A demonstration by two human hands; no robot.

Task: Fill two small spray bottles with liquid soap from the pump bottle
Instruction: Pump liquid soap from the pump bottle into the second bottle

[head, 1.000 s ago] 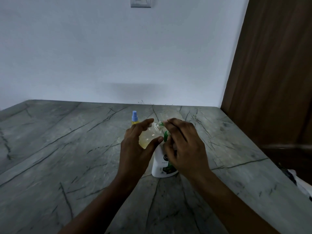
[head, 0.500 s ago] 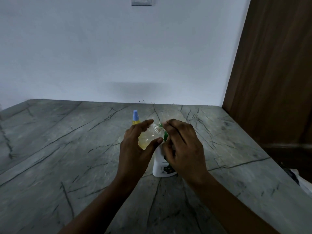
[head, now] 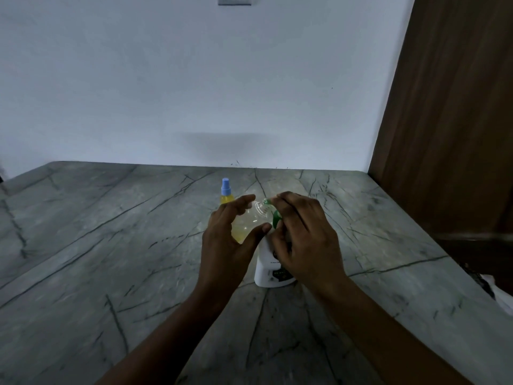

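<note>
Change: the left hand (head: 227,240) and right hand (head: 305,237) are sitting a touch higher in the frame than 1 second back, while their hold on the bottles is staying the same.
Left grip: fingers and thumb are wrapping around the open spray bottle (head: 248,222), clamped on it and holding it off the worktop (head: 111,245) at centre frame.
Right grip: fingers are curling over the green pump head (head: 276,219) of the pump bottle (head: 266,268), closed on it. The white body is standing on the worktop just below centre.
Key relation: the open spray bottle is lying tilted, its long axis running from lower left to upper right. Its mouth is pointing at the nozzle tip just beside it, but I cannot tell whether they are touching. The coming press is looking like the right hand's job.
Fill: yellow liquid is pooling in the tilted bottle's lower part.
Bottle 2: the capped spray bottle (head: 226,190), blue-topped, is standing upright just behind the left hand and is showing yellow, so it is looking already filled.
Writing: dark print is showing on the pump bottle's front, mostly hidden by the right hand and too blurred to read.
</note>
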